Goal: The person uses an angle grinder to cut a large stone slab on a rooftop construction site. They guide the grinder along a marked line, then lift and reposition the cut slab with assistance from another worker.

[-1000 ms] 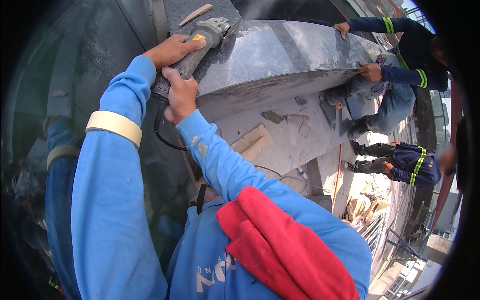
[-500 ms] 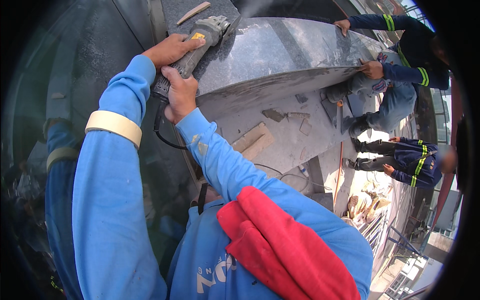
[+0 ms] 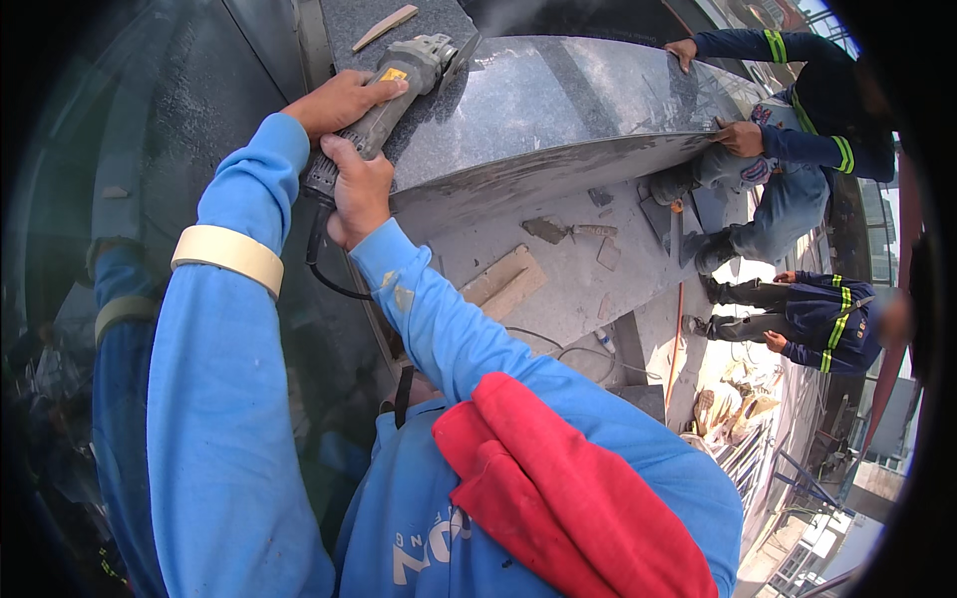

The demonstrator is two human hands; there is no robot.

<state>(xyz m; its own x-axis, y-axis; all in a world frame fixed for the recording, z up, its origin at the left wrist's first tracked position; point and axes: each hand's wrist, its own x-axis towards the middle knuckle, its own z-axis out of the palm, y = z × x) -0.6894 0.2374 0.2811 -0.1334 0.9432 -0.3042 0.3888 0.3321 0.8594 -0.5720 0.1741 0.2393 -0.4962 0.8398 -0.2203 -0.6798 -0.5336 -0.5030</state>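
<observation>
Both my hands are closed round a grey angle grinder (image 3: 384,118), at the upper left. My left hand (image 3: 344,100) wraps the body near its head, thumb along the top. Lower down, my right hand (image 3: 361,189) grips the rear end, where a black cord (image 3: 317,249) hangs down. The disc (image 3: 461,62) stands on edge against a grey stone slab (image 3: 548,95), and pale dust (image 3: 513,15) rises beyond it. A co-worker's two hands (image 3: 740,138) hold the slab's right end.
A thin wooden piece (image 3: 385,27) lies beyond the grinder. Dark reflective glass (image 3: 110,189) stands on my left. Below the slab are a trowel (image 3: 546,228), a board (image 3: 505,282) and loose cable (image 3: 588,351). Another person (image 3: 807,319) stands at the right, near an orange hose (image 3: 678,339).
Almost nothing differs. My hands and the grinder keep the same place on the slab, with dust still rising from the disc. The co-worker's grip is unchanged.
</observation>
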